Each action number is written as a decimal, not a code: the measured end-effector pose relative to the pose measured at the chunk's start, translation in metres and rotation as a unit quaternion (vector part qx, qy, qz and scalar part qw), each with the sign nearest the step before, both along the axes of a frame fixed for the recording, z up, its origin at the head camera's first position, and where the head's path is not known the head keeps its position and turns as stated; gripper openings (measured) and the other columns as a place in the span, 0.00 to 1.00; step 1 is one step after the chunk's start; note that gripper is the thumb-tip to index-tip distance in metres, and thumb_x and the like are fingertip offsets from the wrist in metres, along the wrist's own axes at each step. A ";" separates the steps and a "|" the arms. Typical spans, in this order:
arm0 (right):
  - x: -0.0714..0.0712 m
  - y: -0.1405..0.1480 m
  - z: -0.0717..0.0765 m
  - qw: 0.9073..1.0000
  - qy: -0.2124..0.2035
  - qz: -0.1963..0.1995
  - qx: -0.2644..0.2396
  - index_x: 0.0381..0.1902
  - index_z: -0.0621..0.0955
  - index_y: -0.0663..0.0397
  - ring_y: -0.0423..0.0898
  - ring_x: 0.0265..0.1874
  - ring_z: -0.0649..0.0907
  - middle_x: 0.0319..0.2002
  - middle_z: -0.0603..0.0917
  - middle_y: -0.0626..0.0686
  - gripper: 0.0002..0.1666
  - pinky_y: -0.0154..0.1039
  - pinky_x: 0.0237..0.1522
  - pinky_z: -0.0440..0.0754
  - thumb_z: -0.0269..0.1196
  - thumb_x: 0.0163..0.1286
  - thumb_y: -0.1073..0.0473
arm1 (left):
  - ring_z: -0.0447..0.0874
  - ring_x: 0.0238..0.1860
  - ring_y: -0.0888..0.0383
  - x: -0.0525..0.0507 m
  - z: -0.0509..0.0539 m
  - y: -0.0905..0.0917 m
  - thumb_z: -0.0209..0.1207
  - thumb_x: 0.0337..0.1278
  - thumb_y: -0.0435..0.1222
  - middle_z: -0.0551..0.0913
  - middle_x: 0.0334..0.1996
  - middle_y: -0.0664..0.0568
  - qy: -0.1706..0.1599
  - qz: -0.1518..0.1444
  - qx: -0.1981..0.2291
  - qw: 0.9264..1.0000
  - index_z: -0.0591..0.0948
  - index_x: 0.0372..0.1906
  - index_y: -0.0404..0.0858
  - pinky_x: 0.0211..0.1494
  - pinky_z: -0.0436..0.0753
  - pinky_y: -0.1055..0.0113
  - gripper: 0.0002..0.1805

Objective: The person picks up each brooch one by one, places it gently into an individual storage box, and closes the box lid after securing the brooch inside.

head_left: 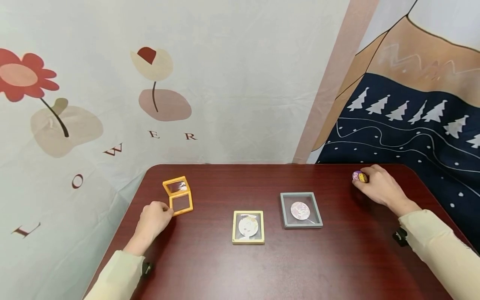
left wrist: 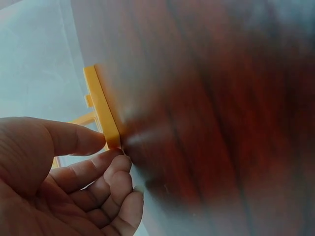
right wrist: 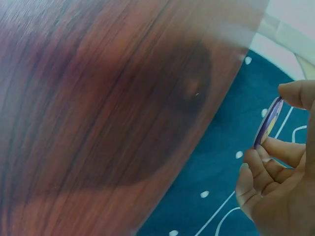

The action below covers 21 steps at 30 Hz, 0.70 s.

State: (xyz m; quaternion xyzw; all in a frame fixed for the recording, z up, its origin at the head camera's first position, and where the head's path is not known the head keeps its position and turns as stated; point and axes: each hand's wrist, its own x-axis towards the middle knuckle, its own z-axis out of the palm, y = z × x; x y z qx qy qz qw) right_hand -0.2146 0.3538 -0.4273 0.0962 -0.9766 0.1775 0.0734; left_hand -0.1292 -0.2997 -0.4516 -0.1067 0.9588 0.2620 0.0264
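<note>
My left hand (head_left: 153,221) pinches the near left corner of an orange hinged display frame (head_left: 179,193), between thumb and fingers. The frame stands unfolded in two halves with clear film in them. In the left wrist view, one half of the orange frame (left wrist: 102,105) shows edge-on. Over at the far right, my right hand (head_left: 382,189) holds a round button badge (head_left: 359,176), purple with yellow, by its rim. The right wrist view shows that badge (right wrist: 269,123) nearly edge-on, pinched between thumb and fingers above the table.
A pale yellow frame (head_left: 248,242) with a round whitish badge inside lies mid-table. To its right lies a larger grey frame (head_left: 303,226) holding a pinkish round badge. The dark red-brown table (head_left: 210,266) has rounded far corners and meets a printed cloth (head_left: 240,83) behind.
</note>
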 end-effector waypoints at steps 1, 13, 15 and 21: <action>0.001 -0.002 0.001 1.000 0.006 0.002 -0.001 0.57 0.77 0.79 0.66 0.46 0.77 0.50 0.78 0.72 0.32 0.68 0.52 0.76 0.63 0.72 0.51 | 0.76 0.26 0.51 0.001 0.000 0.001 0.59 0.68 0.35 0.83 0.25 0.47 0.000 0.000 0.000 1.000 0.87 0.39 0.27 0.29 0.75 0.59 0.13; 0.009 -0.032 0.013 0.999 0.029 0.019 -0.015 0.58 0.78 0.74 0.65 0.48 0.77 0.52 0.78 0.70 0.31 0.67 0.52 0.77 0.66 0.69 0.52 | 0.75 0.25 0.52 0.009 0.000 0.007 0.60 0.66 0.35 0.82 0.22 0.50 -0.010 -0.005 0.014 1.000 0.88 0.34 0.29 0.27 0.74 0.61 0.12; 0.010 -0.037 0.016 0.999 0.030 0.021 -0.016 0.59 0.78 0.74 0.65 0.49 0.77 0.52 0.78 0.70 0.31 0.66 0.52 0.78 0.66 0.69 0.52 | 0.76 0.25 0.52 0.010 0.001 0.009 0.60 0.65 0.34 0.83 0.23 0.50 -0.012 -0.006 0.016 1.000 0.88 0.33 0.30 0.28 0.75 0.61 0.12; 0.016 -0.052 0.021 0.998 0.044 0.036 -0.026 0.58 0.79 0.73 0.61 0.47 0.78 0.50 0.80 0.67 0.31 0.63 0.51 0.80 0.68 0.68 0.53 | 0.75 0.23 0.54 0.014 0.001 0.012 0.61 0.63 0.34 0.82 0.21 0.52 -0.005 -0.018 0.016 1.000 0.88 0.29 0.32 0.27 0.74 0.61 0.11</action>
